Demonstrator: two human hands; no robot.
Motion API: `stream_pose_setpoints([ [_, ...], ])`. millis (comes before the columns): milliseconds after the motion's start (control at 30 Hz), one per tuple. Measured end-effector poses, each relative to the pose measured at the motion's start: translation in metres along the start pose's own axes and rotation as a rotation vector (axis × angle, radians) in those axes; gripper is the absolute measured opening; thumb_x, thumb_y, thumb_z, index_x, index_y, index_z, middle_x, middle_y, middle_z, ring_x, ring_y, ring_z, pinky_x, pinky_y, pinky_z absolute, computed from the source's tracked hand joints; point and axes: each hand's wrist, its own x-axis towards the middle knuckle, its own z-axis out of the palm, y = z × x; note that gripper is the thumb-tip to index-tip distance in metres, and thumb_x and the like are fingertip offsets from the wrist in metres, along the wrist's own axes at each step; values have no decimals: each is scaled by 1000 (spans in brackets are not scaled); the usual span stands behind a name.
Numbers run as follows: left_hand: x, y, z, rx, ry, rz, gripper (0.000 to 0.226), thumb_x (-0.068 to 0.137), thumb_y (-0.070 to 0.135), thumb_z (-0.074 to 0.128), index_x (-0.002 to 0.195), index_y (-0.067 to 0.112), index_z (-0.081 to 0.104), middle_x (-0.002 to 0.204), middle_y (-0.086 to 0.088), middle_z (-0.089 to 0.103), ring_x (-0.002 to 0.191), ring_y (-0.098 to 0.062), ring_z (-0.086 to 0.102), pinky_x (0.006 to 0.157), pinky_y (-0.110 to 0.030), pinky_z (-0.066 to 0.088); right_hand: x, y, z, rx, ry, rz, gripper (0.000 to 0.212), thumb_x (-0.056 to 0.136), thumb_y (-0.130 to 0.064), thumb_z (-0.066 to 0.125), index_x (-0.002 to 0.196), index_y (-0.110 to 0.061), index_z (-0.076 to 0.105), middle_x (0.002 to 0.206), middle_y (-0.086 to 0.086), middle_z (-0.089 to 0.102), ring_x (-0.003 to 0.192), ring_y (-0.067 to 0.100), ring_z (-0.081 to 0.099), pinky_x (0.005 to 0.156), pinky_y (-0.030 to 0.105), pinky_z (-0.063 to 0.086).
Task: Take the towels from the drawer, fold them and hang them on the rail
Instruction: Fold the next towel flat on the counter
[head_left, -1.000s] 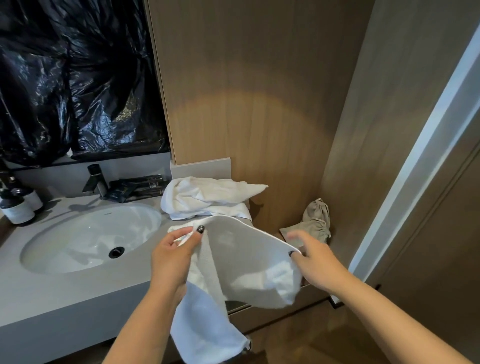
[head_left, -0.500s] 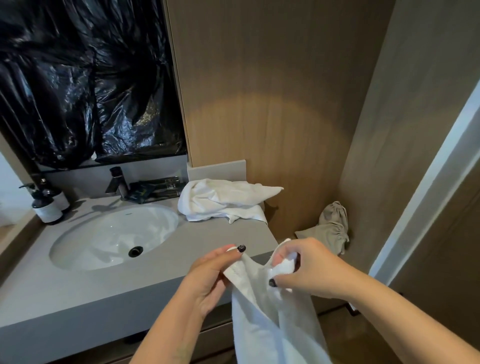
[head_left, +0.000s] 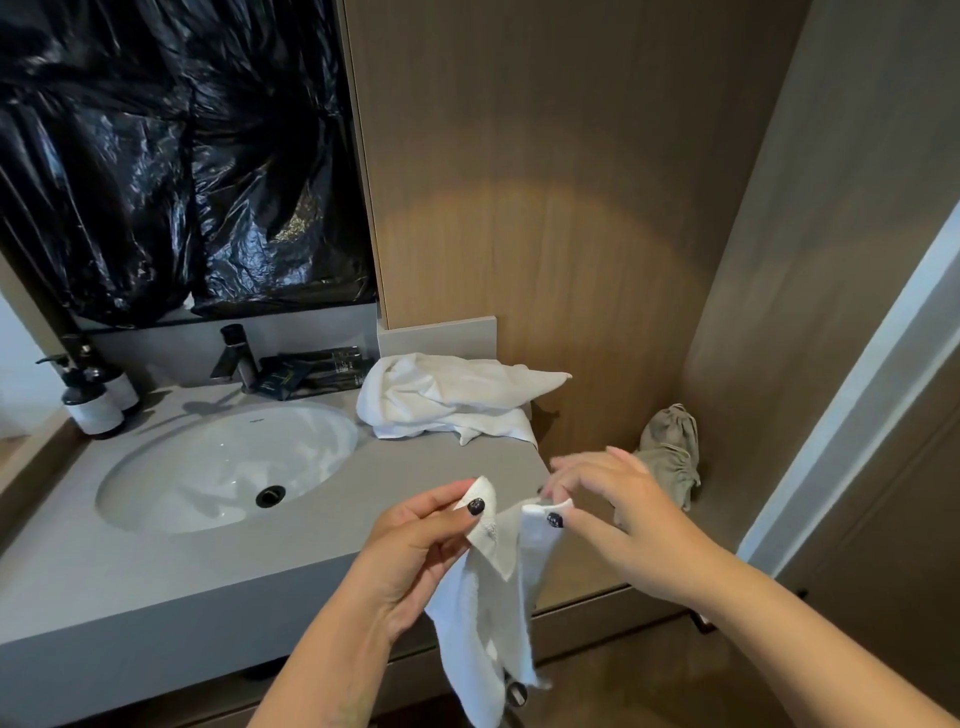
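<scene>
Lower end of the held white towel (head_left: 483, 623) past the bottom edge; right hand (head_left: 618, 525) motion-blurred.

The person's left hand (head_left: 415, 545) and right hand (head_left: 618, 514) are bare, with dark polish on the nails. Both forearms are uncovered, with no sleeves, rings or watch showing.

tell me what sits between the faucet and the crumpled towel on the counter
In the head view, dark packets lie against the backsplash between the faucet and the crumpled towel.
</scene>
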Motion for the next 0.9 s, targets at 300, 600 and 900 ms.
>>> stream_pose_setpoints([
  [300, -20, 13, 7, 160, -55, 177, 38, 67, 0, 84, 101, 6, 69, 93, -22, 74, 73, -22, 71, 63, -26, 56, 8, -30, 10, 454, -60, -30, 18, 96, -6, 57, 95, -21, 68, 86, -11, 67, 78, 2, 57, 72, 16, 43],
  [600, -35, 15, 7, 321, -154, 218, 32, 87, -11, 63, 114, 7, 64, 103, -23, 73, 89, -26, 69, 81, -30, 56, 12, -31, 17, 452, 43, -20, 18, 85, -17, 74, 85, -35, 72, 85, -10, 66, 76, 12, 60, 66, 20, 46],
  [900, -40, 20, 24, 552, -210, 300, 22, 97, 3, 57, 109, 16, 70, 94, -8, 77, 84, -10, 69, 72, -16, 51, 6, -26, 12, 433, 213, 5, 13, 78, -22, 80, 79, -31, 71, 79, -8, 66, 69, 14, 58, 61, 24, 46],
])
